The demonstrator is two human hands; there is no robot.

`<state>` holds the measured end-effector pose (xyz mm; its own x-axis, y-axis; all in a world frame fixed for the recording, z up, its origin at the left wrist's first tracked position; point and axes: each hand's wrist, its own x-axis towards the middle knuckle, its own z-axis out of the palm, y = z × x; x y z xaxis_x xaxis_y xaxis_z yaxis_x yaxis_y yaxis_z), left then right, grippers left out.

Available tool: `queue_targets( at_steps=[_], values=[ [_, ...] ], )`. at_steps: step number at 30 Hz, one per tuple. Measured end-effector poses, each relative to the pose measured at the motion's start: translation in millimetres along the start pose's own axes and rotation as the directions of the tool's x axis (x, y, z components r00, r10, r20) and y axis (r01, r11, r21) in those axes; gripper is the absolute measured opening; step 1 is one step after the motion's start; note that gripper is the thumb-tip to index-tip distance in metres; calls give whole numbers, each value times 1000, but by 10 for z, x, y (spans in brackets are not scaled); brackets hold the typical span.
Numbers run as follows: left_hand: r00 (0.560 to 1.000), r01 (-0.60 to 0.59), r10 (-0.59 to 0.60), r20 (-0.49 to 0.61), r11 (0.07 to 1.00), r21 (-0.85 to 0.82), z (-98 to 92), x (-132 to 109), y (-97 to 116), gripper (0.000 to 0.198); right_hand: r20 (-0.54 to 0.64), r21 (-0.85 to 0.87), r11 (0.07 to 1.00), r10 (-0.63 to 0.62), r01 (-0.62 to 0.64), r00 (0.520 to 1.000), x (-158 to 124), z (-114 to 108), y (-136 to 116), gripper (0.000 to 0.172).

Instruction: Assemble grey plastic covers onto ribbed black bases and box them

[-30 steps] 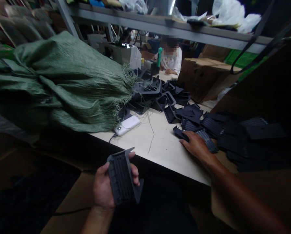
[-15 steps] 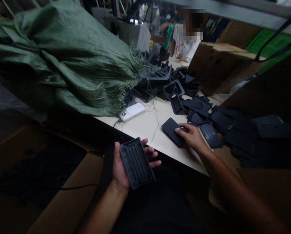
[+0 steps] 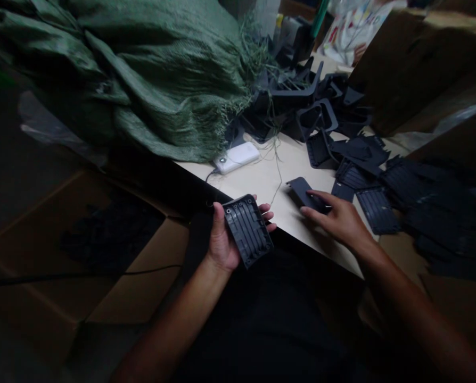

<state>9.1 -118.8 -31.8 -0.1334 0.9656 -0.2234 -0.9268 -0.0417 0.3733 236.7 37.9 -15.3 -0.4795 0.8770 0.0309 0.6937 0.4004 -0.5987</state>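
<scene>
Head view, items by size. One bulky green woven-plastic sack (image 3: 154, 80), frayed at the mouth, slumped on the left of one flat, pale worktable (image 3: 257, 186). One open brown cardboard box (image 3: 140, 295), low at left, holding dark pieces too dim to identify. One heap of angular black plastic frames (image 3: 294, 94), beside the sack's mouth. One spread of flat, ribbed black plastic plates (image 3: 376, 210), right of my right hand.

My left hand (image 3: 224, 251): palm up just off the table's edge, cradling one rectangular, ribbed black plastic panel (image 3: 249, 230), thumb along one long side, fingertips showing past the other. My right hand (image 3: 344, 218): over the tabletop, thumb and fingers closed about one smooth-faced black plastic piece (image 3: 302, 192); whether it clears the surface I cannot tell.

Governing relation: the smooth-faced piece lies right of the ribbed panel and slightly farther from me, a gap between; both long axes slant from far left to near right. Right hand nearer the plates.

Smallest: one white, rounded, oblong plastic device (image 3: 240, 157), corded, near the sack.
</scene>
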Motion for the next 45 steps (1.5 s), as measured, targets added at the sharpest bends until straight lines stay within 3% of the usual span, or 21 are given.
queue_targets(
  at_steps=[4, 7, 10, 18, 24, 33, 36, 39, 42, 45],
  values=[
    [999, -36, 37, -29, 999, 17, -11, 48, -4, 78, 14, 375, 925, -78, 67, 997, -292, 45, -454, 54],
    [993, -59, 62, -97, 998, 31, -1, 94, -11, 78, 7, 382, 899, -234, 214, 972, -511, 177, -817, 60],
    [978, -120, 131, -162, 990, 77, 11, 120, -10, 78, 6, 316, 902, -311, 294, 950, -598, 362, -997, 63],
    [977, -119, 137, -163, 986, 116, -71, 98, -9, 73, 77, 242, 936, -282, 256, 956, -572, 681, -1067, 61],
    [974, -90, 120, -194, 984, 154, -112, 71, -37, 77, 86, 225, 935, -301, 276, 950, -611, 735, -1086, 64],
    [989, -78, 94, -112, 987, 142, -132, 11, 8, 77, 71, 178, 929, -341, 324, 937, -636, 717, -1071, 67],
    [985, -128, 139, -99, 986, 107, -83, 4, 21, 71, 0, 278, 904, -338, 325, 941, -572, 716, -1100, 60],
    [979, -193, 199, -46, 974, 116, -19, -1, 42, 67, -71, 505, 831, -230, 233, 971, -491, 710, -1145, 56],
    [978, -207, 201, 56, 967, 149, 19, 1, 44, 72, -2, 674, 733, -124, 93, 992, -410, 665, -1191, 48],
    [971, -222, 197, 134, 954, 202, 10, 6, -18, 74, 103, 734, 679, -135, 16, 985, -328, 592, -1225, 39]
  ],
)
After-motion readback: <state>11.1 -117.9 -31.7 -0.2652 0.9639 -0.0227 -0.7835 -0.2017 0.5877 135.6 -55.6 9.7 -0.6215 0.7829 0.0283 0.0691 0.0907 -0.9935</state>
